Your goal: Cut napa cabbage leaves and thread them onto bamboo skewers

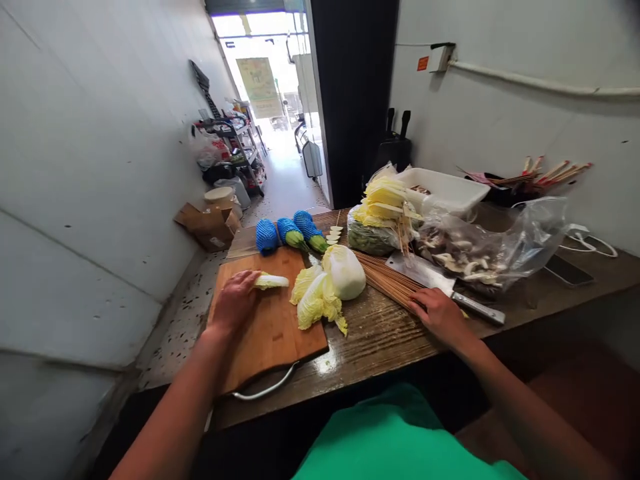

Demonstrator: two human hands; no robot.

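Note:
Closed around a folded piece of napa cabbage leaf [271,281], my left hand [237,298] rests over the wooden cutting board [265,333]. My right hand [436,308] has its fingers curled on the near ends of a bundle of bamboo skewers [387,279]; whether it has picked any out cannot be seen. Between the hands sits a napa cabbage head [346,272], with loose leaves [315,300] lying partly on the board's right edge. A cleaver [425,275] lies just beyond my right hand, its handle pointing right.
Squashes in blue foam nets [295,230] lie behind the board, beside skewered white slices [334,235]. Skewered cabbage [385,200] is piled on a wrapped bundle. Further right are a bag of mushrooms [470,257], a white tub [445,190] and a phone [569,269].

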